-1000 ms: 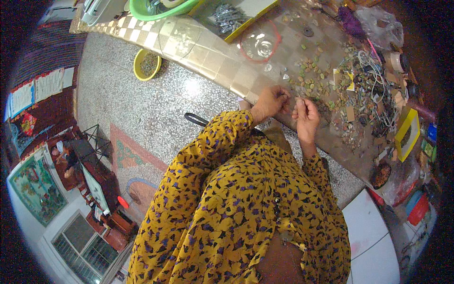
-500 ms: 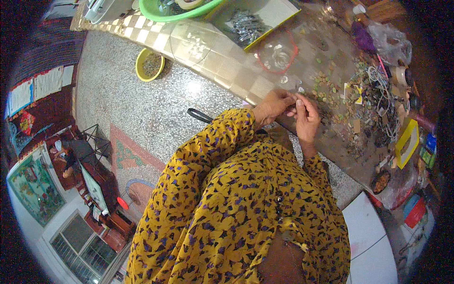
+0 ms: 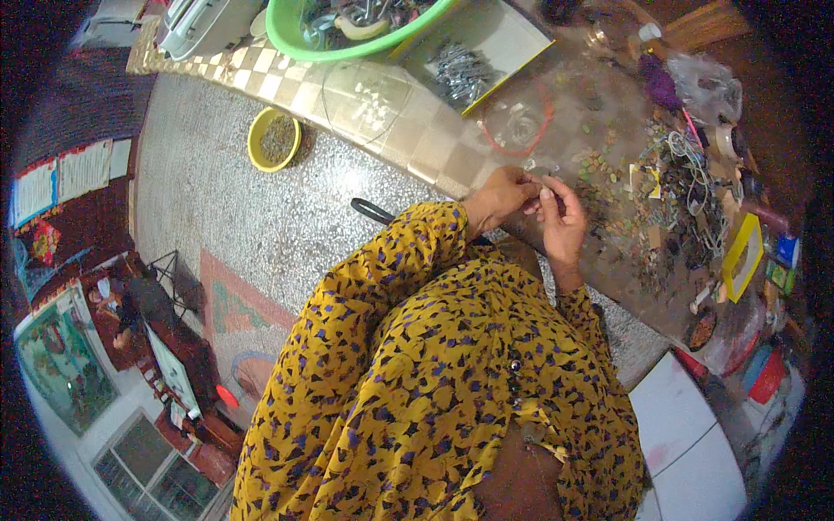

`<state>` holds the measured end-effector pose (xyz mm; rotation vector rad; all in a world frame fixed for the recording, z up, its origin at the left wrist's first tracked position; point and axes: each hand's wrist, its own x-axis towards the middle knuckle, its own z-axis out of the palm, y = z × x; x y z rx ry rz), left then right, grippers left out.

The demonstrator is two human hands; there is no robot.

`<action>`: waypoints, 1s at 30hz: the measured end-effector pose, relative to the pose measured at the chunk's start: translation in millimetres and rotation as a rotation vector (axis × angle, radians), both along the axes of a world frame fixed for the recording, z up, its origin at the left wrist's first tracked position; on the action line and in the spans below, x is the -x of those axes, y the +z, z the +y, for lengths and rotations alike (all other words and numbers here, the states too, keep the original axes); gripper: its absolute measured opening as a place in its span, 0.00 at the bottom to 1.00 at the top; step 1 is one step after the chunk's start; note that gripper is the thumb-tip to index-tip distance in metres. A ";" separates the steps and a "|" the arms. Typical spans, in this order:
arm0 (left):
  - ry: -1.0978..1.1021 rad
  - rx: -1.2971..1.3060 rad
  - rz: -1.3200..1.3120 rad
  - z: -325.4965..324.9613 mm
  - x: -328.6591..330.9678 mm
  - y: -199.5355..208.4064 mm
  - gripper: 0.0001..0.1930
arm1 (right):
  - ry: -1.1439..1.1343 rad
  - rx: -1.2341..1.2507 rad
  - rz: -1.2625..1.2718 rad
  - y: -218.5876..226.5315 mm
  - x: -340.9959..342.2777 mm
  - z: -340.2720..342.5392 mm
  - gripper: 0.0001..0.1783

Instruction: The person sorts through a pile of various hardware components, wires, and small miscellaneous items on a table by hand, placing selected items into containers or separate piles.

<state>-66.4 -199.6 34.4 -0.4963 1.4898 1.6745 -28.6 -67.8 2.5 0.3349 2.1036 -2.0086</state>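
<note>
My left hand point(image 3: 504, 198) and my right hand point(image 3: 563, 221) meet at the near edge of the table, fingertips close together. Both hands are closed in a pinch; whatever sits between the fingers is too small to make out. Just beyond them on the brown tabletop lies a loop of red cord point(image 3: 551, 111) around some clear, shiny material point(image 3: 521, 126). To the right of my hands, many small green and brown pieces point(image 3: 598, 165) are scattered over the table.
A green basin point(image 3: 347, 54) of mixed items and a yellow-edged tray point(image 3: 512, 43) of small metal pieces point(image 3: 460, 74) stand at the far side. Tangled white cord point(image 3: 686, 148), a yellow frame-like box point(image 3: 743, 258) and a plastic bag point(image 3: 708, 87) crowd the right. A yellow bowl point(image 3: 254, 143) sits on the floor.
My view has tilted a little, so the basin, tray and bowl appear lower in the picture. My hands stay together in nearly the same pinched pose.
</note>
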 end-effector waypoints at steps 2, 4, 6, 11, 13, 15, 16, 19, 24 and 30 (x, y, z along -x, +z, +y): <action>0.093 -0.109 0.027 1.5 -6.8 -25.2 0.10 | 0.008 -0.033 -0.054 5.9 0.7 -0.4 0.12; 0.143 -0.166 0.026 2.0 -6.5 -33.9 0.10 | -0.029 -0.028 -0.102 7.7 1.5 -1.3 0.11; 0.154 -0.171 0.000 -1.9 -2.7 -20.0 0.10 | -0.104 0.017 -0.141 3.8 -0.9 -2.8 0.12; 0.291 -0.315 -0.052 -13.7 5.6 -36.3 0.09 | -0.166 0.008 -0.085 -33.2 -14.0 2.7 0.13; 0.340 -0.293 -0.067 -21.2 11.8 -38.9 0.09 | -0.146 0.041 -0.111 -46.1 -16.4 5.5 0.12; 0.349 -0.258 -0.064 -27.3 16.5 -36.2 0.08 | -0.103 -0.063 -0.092 -71.0 -24.0 13.0 0.11; 0.355 -0.288 -0.067 -30.7 18.3 -35.5 0.08 | -0.079 -0.122 -0.091 -73.6 -23.9 13.4 0.11; 0.356 -0.288 -0.053 -41.1 23.8 -34.6 0.07 | -0.063 -0.207 -0.096 -74.6 -23.5 10.3 0.10; 0.429 -0.354 -0.025 -56.1 33.8 -32.1 0.03 | -0.073 -0.187 -0.138 -65.0 -20.0 8.7 0.11; 0.438 -0.511 0.010 -69.9 45.5 -36.6 0.04 | -0.015 -0.353 0.032 -56.3 -16.8 10.6 0.12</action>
